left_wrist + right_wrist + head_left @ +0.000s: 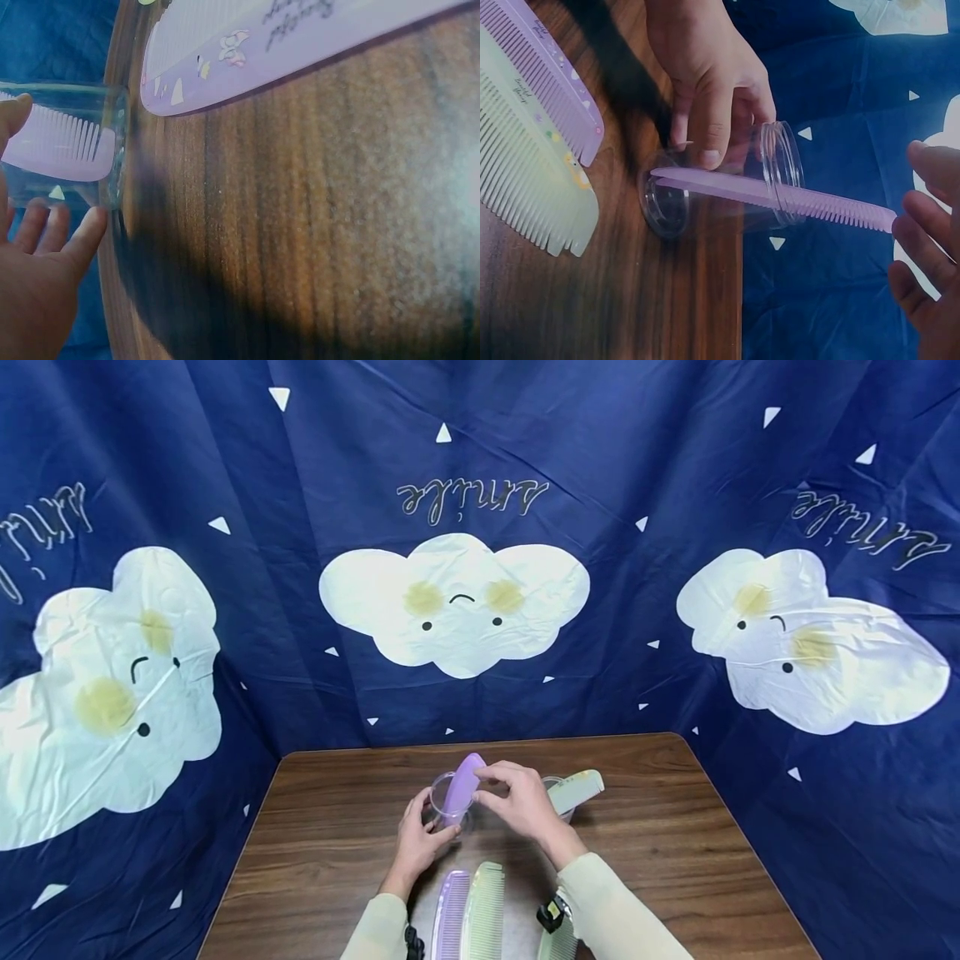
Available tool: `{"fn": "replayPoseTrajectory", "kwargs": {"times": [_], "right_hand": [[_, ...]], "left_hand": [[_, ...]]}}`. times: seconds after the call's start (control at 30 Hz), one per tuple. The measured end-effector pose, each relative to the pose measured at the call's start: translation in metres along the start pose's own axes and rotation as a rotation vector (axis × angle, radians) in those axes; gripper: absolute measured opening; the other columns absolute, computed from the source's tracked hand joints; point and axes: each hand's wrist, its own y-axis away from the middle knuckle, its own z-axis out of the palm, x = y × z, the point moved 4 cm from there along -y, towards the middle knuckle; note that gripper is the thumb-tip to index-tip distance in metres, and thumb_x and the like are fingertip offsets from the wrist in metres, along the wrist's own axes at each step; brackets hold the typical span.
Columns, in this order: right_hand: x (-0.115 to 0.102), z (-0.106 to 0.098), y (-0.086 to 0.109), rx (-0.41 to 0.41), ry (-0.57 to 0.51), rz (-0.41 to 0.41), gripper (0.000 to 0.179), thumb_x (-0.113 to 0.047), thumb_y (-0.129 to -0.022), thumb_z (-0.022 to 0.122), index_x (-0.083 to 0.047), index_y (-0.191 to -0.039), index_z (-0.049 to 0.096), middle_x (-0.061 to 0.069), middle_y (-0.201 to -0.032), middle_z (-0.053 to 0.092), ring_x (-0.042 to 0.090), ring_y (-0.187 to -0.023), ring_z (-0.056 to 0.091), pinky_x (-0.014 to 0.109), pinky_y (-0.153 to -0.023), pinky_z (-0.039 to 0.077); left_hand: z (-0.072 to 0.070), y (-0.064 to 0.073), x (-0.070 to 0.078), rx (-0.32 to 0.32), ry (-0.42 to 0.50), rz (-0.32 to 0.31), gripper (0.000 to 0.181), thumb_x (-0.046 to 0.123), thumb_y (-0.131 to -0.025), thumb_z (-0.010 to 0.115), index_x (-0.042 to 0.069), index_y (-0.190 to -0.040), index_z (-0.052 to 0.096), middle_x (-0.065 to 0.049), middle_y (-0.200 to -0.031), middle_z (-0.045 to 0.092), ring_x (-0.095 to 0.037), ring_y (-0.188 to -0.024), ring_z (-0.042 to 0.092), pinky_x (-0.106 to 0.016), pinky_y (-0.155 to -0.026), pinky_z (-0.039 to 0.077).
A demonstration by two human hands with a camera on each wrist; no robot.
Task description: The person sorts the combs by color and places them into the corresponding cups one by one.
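Observation:
My left hand (416, 841) holds a clear jar (784, 184) by its side, thumb and fingers around the wall. Inside it leans a purple comb (463, 783), its lower end near the jar's bottom and its upper end sticking out past the rim. At that upper end is my right hand (522, 797), fingers relaxed and spread apart. One fingertip meets or nearly meets the comb's tip in the right wrist view; no pinch shows. In the left wrist view the comb's toothed lower end shows through the jar wall.
To the right, a light green comb (577, 791) leans in a second clear container (566, 816), partly behind my right hand. Nearer me lie a purple comb (452, 914) and a green comb (485, 910) side by side. Another green comb (557, 943) is partly under my right sleeve.

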Motion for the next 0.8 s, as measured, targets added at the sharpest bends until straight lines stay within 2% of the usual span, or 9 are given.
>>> {"fn": "replayPoseTrajectory", "kwargs": {"times": [0.27,0.47,0.6,0.7,0.8], "right_hand": [[0.001,0.007,0.011,-0.045,-0.047,-0.047,0.032,-0.022,-0.083,0.086,-0.011,-0.112,0.078,0.002,-0.104,0.075,0.021,-0.090,0.070,0.033,-0.068,0.060],[0.003,0.013,0.018,-0.097,-0.056,-0.037,0.033,-0.023,-0.083,0.087,-0.011,-0.113,0.077,-0.002,-0.104,0.072,0.019,-0.092,0.070,0.028,-0.071,0.060],[0.004,0.017,0.022,-0.131,-0.071,-0.014,0.034,-0.023,-0.084,0.086,-0.011,-0.114,0.077,0.000,-0.106,0.072,0.023,-0.094,0.070,0.032,-0.075,0.061],[0.004,0.019,0.024,-0.134,-0.065,-0.019,0.034,-0.023,-0.083,0.087,-0.012,-0.114,0.076,-0.003,-0.105,0.071,0.024,-0.094,0.070,0.036,-0.073,0.062],[0.003,0.022,0.027,-0.123,-0.041,-0.038,0.034,-0.022,-0.081,0.088,-0.015,-0.112,0.077,-0.008,-0.101,0.070,0.018,-0.091,0.068,0.034,-0.070,0.061]], "left_hand": [[-0.002,-0.001,-0.001,-0.005,-0.018,0.002,0.088,0.003,-0.071,0.092,0.001,-0.147,0.047,-0.028,-0.142,0.051,-0.044,-0.132,0.050,-0.050,-0.102,0.056],[-0.002,-0.002,-0.002,-0.006,-0.016,-0.009,0.088,0.004,-0.072,0.092,0.003,-0.147,0.048,-0.027,-0.143,0.050,-0.042,-0.133,0.050,-0.049,-0.103,0.056],[-0.002,-0.003,-0.003,-0.017,-0.003,-0.012,0.088,0.003,-0.072,0.092,0.002,-0.148,0.046,-0.028,-0.145,0.049,-0.045,-0.135,0.048,-0.050,-0.104,0.055],[-0.002,-0.003,-0.003,-0.019,0.002,-0.010,0.088,0.002,-0.072,0.092,0.001,-0.147,0.047,-0.028,-0.144,0.049,-0.046,-0.135,0.048,-0.052,-0.104,0.055],[-0.001,-0.003,-0.003,-0.021,0.008,-0.007,0.088,0.002,-0.072,0.092,0.001,-0.147,0.047,-0.028,-0.144,0.049,-0.047,-0.135,0.048,-0.052,-0.104,0.055]]}}
